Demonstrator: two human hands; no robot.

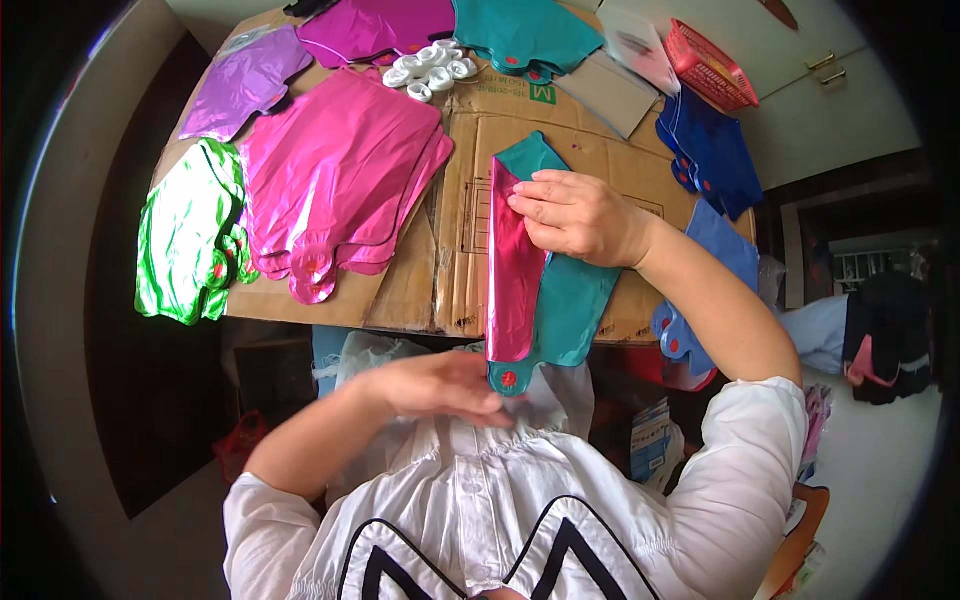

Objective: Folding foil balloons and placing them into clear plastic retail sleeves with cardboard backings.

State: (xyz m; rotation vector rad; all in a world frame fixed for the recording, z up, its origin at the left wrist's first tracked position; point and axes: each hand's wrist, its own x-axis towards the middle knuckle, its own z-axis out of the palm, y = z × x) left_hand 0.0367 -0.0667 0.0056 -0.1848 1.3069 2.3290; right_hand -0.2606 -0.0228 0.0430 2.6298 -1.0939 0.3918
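Seemingly half-folded, teal foil (578, 305) with a pink flap (513, 300) lies under my right grip (585, 220), fingers slightly bent, any pinch unclear from here; my left grip (440, 386), by the tab (508, 379), blurs beyond judging. Left of both, pink foils (340, 160) lie unfolded.

I read bright, soft indoor light | white glare bleached the shiny green foil stack (175, 235) | creased pink foil sheets (335, 150) glinted | the bare left hand (440, 385) blurred | my fisheye view bent edges, corners black.
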